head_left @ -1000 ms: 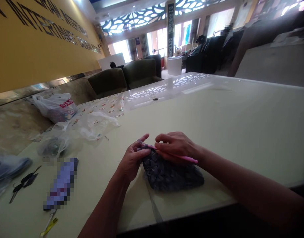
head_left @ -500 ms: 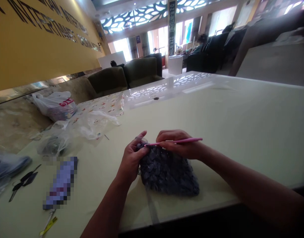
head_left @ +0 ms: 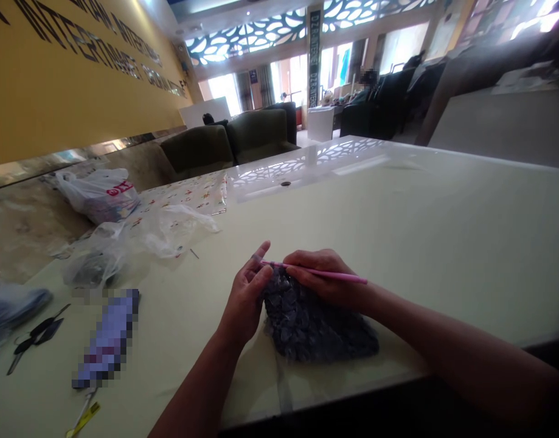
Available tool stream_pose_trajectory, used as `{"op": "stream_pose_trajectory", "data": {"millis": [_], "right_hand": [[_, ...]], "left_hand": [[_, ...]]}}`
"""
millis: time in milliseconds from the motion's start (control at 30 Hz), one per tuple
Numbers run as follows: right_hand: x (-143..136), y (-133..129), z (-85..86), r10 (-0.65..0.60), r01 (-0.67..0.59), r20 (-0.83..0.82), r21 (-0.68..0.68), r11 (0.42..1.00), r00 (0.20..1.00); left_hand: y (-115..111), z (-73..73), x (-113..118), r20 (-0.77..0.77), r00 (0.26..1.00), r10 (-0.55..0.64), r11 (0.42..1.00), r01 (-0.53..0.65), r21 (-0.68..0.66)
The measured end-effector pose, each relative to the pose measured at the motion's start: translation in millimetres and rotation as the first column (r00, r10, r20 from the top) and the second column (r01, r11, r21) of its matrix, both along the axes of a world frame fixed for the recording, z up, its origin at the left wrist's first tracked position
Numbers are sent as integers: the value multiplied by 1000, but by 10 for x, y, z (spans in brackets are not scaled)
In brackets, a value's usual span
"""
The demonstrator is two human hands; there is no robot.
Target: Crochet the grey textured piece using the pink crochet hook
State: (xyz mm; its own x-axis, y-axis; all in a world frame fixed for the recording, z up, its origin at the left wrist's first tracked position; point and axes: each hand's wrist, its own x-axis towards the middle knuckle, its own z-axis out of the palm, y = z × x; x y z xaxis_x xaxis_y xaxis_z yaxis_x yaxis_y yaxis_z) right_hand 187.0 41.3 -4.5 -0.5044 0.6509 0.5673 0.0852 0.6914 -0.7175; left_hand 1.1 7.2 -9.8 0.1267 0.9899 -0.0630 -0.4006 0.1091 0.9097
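A dark grey-blue crocheted piece (head_left: pixel 315 325) with a scaly, ruffled surface lies near the table's front edge. My left hand (head_left: pixel 248 292) pinches its upper left corner between thumb and fingers, the index finger raised. In my right hand (head_left: pixel 322 274) is a pink crochet hook (head_left: pixel 340 275), gripped like a pen above the piece. The hook's tip reaches to the fingers of my left hand. A strip of thin, clear material (head_left: pixel 283 383) runs down from the piece toward the table edge.
Keys (head_left: pixel 35 334), a blurred purple item (head_left: pixel 108 340) and a yellow tag (head_left: pixel 85 420) lie at left. Behind them are clear plastic bags (head_left: pixel 99 258) and a white bag (head_left: pixel 103 194) on a patterned cover (head_left: pixel 201 191). Chairs (head_left: pixel 261 131) and a person (head_left: pixel 365 88) are farther back.
The hook's tip has moved left toward my left fingers, and its handle end has dropped. My right hand has lowered slightly, and the crocheted piece has shifted a little right.
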Motion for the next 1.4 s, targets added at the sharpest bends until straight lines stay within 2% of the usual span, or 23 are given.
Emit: {"op": "stream_pose_trajectory", "data": {"millis": [200, 300, 400, 500, 667, 733, 833, 900, 933, 967, 1033, 1100, 1167, 1267, 1400], "right_hand": [[-1, 32, -62, 8, -11, 32, 85, 996, 999], [6, 34, -31, 28, -29, 37, 19, 999, 999], [13, 25, 28, 32, -28, 50, -80, 996, 998], [8, 14, 48, 19, -13, 64, -98, 995, 998], [-25, 0, -33, -17, 17, 25, -9, 1000, 1000], [-12, 20, -46, 11, -12, 19, 56, 998, 1000], [75, 110, 6, 104, -121, 127, 139, 983, 986], [162, 190, 74, 121, -155, 208, 153, 976, 971], [203, 224, 109, 73, -106, 197, 167, 980, 978], [236, 249, 141, -32, 4, 132, 205, 979, 991], [265, 261, 185, -269, 271, -44, 283, 920, 962], [234, 222, 191, -387, 420, -163, 396, 817, 907], [151, 152, 160, -367, 382, -144, 557, 738, 919], [-6, 52, 77, -329, 223, 14, 708, 670, 944], [-126, -10, 0, -338, 182, 90, 700, 690, 937]], "left_hand": [[-7, 7, -7, -52, 999, -12, 1000, 11, -14], [-5, -5, -12, -53, 999, -5, 1000, 5, 6], [-6, -24, 2, -71, 995, 64, 996, -60, 60], [-12, -40, 19, -122, 986, 116, 990, -105, 99], [-28, -32, 33, -168, 976, 141, 986, -124, 107], [-37, -19, 42, -163, 976, 144, 986, -129, 104], [-39, -7, 47, -138, 974, 177, 980, -163, 111], [-27, -7, 34, -116, 964, 240, 966, -226, 124], [-18, -10, 25, -109, 951, 288, 952, -273, 135], [-9, -12, 15, -110, 933, 342, 934, -325, 149], [0, -14, 6, -149, 882, 447, 888, -418, 191], [-12, -12, 23, -235, 825, 514, 852, -458, 253], [-46, -9, 65, -326, 784, 529, 842, -435, 319], [-107, -15, 131, -400, 781, 479, 865, -343, 366], [-145, -39, 161, -392, 822, 415, 888, -271, 371]]}}
